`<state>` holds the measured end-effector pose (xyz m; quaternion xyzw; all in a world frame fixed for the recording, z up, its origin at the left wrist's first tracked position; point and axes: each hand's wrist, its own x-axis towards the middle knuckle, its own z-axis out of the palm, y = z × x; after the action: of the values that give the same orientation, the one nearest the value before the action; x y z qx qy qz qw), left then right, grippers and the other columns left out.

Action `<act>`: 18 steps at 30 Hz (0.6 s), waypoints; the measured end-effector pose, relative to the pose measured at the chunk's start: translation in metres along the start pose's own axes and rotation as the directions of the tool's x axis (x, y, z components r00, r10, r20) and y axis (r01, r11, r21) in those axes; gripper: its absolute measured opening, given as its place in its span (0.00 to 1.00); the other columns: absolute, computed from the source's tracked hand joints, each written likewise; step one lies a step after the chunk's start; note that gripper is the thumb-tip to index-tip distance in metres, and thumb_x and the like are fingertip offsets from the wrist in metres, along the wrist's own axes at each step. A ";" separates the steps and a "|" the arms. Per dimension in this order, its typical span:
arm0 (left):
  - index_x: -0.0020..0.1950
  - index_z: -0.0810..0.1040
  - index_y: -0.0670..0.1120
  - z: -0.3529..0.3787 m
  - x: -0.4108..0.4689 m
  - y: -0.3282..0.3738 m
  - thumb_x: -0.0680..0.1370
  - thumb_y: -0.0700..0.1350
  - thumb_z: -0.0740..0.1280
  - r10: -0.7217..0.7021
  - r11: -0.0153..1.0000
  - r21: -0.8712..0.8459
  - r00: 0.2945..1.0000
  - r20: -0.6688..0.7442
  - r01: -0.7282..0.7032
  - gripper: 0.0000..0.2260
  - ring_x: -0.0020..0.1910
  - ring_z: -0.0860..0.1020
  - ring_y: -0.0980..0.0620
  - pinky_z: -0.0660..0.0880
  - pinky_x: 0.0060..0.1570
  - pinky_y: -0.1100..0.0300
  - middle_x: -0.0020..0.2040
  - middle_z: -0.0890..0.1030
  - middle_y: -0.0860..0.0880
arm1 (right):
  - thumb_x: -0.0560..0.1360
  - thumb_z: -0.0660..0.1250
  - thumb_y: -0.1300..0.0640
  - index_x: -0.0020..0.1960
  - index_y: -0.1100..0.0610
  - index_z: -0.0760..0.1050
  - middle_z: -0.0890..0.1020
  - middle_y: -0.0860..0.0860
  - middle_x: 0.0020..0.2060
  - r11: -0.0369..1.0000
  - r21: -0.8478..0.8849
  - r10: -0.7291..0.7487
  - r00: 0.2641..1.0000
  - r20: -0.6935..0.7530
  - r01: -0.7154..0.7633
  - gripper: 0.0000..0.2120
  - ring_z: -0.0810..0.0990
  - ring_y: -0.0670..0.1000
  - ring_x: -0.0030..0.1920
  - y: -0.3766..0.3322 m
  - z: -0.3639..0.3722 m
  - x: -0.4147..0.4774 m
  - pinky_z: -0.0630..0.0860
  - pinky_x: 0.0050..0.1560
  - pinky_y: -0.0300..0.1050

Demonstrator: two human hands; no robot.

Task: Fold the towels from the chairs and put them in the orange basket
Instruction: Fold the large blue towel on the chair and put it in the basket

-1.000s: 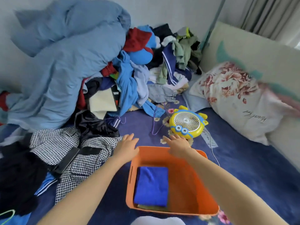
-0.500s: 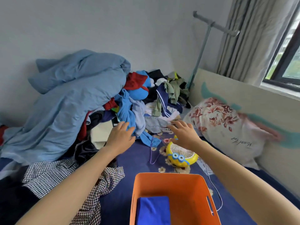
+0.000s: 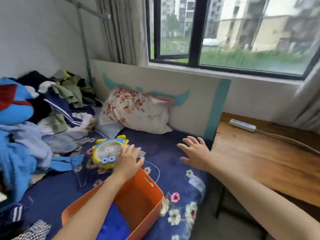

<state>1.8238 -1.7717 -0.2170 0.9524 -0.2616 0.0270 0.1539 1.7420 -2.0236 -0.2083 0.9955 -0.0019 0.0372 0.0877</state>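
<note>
Left hand (image 3: 128, 160): fingers straight, loosely together, holding nothing, lying over the right edge of the yellow fan (image 3: 107, 153); can't tell if they touch it. Right hand (image 3: 195, 155): fingers spread wide, empty, over the dark floral bed cover (image 3: 166, 141), wooden table (image 3: 259, 158) just beyond its fingertips. Orange basket (image 3: 147, 196) sits below the left wrist. Folded blue towel (image 3: 114, 226) lies inside it. Clothes pile (image 3: 34, 118) well left of the left fingers.

A: Where is the basket (image 3: 144, 201)?
B: On the bed (image 3: 173, 153), a towel (image 3: 112, 224) in it. The fan (image 3: 107, 151) lies just behind it, the pillow (image 3: 138, 111) further back.
A: And the sides?
B: The clothes pile (image 3: 43, 118) lies left; the table (image 3: 259, 158) right, with a power strip (image 3: 242, 125) on it.
</note>
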 end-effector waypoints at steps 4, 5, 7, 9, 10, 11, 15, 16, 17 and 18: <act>0.60 0.79 0.40 0.025 0.030 0.067 0.69 0.53 0.63 0.189 0.980 0.064 0.982 0.019 -0.190 0.24 0.62 0.73 0.35 0.71 0.58 0.41 0.60 0.78 0.36 | 0.51 0.81 0.43 0.49 0.52 0.82 0.84 0.56 0.48 0.988 -0.023 0.154 0.988 -0.009 -0.154 0.28 0.83 0.57 0.50 0.068 0.008 -0.069 0.78 0.45 0.58; 0.55 0.81 0.40 0.028 0.035 0.081 0.67 0.52 0.65 0.213 0.973 0.081 0.976 0.044 -0.216 0.22 0.57 0.77 0.34 0.75 0.51 0.41 0.55 0.80 0.36 | 0.58 0.79 0.44 0.54 0.52 0.80 0.81 0.56 0.55 0.982 -0.003 0.191 0.981 0.021 -0.191 0.27 0.80 0.58 0.57 0.081 0.008 -0.084 0.75 0.52 0.59; 0.50 0.83 0.40 0.037 0.046 0.121 0.64 0.51 0.68 0.254 0.960 0.102 0.963 0.092 -0.262 0.20 0.49 0.81 0.35 0.78 0.39 0.43 0.48 0.82 0.37 | 0.73 0.66 0.45 0.67 0.51 0.70 0.69 0.55 0.69 0.964 0.016 0.264 0.963 0.047 -0.265 0.25 0.65 0.57 0.71 0.115 0.013 -0.121 0.62 0.67 0.58; 0.50 0.82 0.39 0.052 0.053 0.162 0.65 0.49 0.69 0.324 0.936 0.113 0.942 0.090 -0.333 0.19 0.49 0.80 0.34 0.78 0.38 0.43 0.48 0.82 0.36 | 0.77 0.59 0.45 0.72 0.50 0.63 0.62 0.53 0.73 0.943 0.027 0.330 0.942 0.057 -0.332 0.25 0.57 0.56 0.74 0.150 0.025 -0.160 0.54 0.72 0.57; 0.52 0.82 0.39 0.061 0.053 0.182 0.67 0.48 0.70 0.355 0.927 0.094 0.931 0.089 -0.363 0.18 0.51 0.79 0.34 0.78 0.40 0.42 0.50 0.82 0.36 | 0.78 0.58 0.45 0.73 0.50 0.62 0.62 0.53 0.74 0.935 0.033 0.350 0.934 0.068 -0.353 0.25 0.55 0.56 0.75 0.164 0.029 -0.178 0.51 0.73 0.56; 0.53 0.81 0.38 0.071 0.052 0.203 0.68 0.49 0.70 0.376 0.922 0.067 0.922 0.091 -0.382 0.18 0.52 0.79 0.33 0.78 0.41 0.41 0.51 0.81 0.35 | 0.78 0.58 0.46 0.73 0.51 0.62 0.61 0.53 0.74 0.929 0.036 0.365 0.928 0.080 -0.368 0.25 0.55 0.55 0.75 0.179 0.034 -0.195 0.50 0.73 0.56; 0.53 0.82 0.41 0.115 0.049 0.307 0.71 0.54 0.59 0.513 0.855 0.022 0.851 0.110 -0.518 0.22 0.53 0.80 0.36 0.78 0.41 0.45 0.51 0.82 0.39 | 0.79 0.58 0.47 0.73 0.52 0.62 0.60 0.54 0.74 0.886 -0.004 0.461 0.881 0.109 -0.463 0.24 0.53 0.54 0.76 0.244 0.043 -0.264 0.50 0.73 0.56; 0.57 0.80 0.42 0.125 0.045 0.336 0.74 0.54 0.60 0.547 0.837 -0.037 0.832 0.090 -0.546 0.21 0.59 0.76 0.37 0.76 0.49 0.45 0.56 0.80 0.40 | 0.78 0.59 0.47 0.72 0.52 0.62 0.60 0.54 0.74 0.861 -0.005 0.505 0.856 0.114 -0.508 0.24 0.54 0.55 0.75 0.258 0.045 -0.285 0.50 0.73 0.56; 0.64 0.76 0.43 0.134 0.042 0.358 0.77 0.53 0.61 0.555 0.832 -0.078 0.827 0.090 -0.549 0.20 0.66 0.70 0.40 0.71 0.59 0.46 0.63 0.76 0.42 | 0.78 0.59 0.47 0.72 0.53 0.63 0.61 0.55 0.74 0.836 0.000 0.545 0.829 0.123 -0.549 0.24 0.54 0.55 0.75 0.268 0.048 -0.302 0.51 0.73 0.56; 0.69 0.71 0.45 0.145 0.038 0.380 0.78 0.52 0.61 0.575 0.818 -0.097 0.807 0.131 -0.567 0.21 0.71 0.64 0.43 0.65 0.65 0.49 0.68 0.71 0.44 | 0.79 0.59 0.48 0.72 0.53 0.63 0.61 0.55 0.74 0.808 0.000 0.583 0.801 0.137 -0.589 0.24 0.54 0.54 0.75 0.278 0.051 -0.322 0.51 0.73 0.55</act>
<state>1.6600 -2.1446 -0.2440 0.8244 -0.5475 -0.0090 0.1433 1.4222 -2.3068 -0.2340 0.9480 -0.3142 -0.0025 0.0502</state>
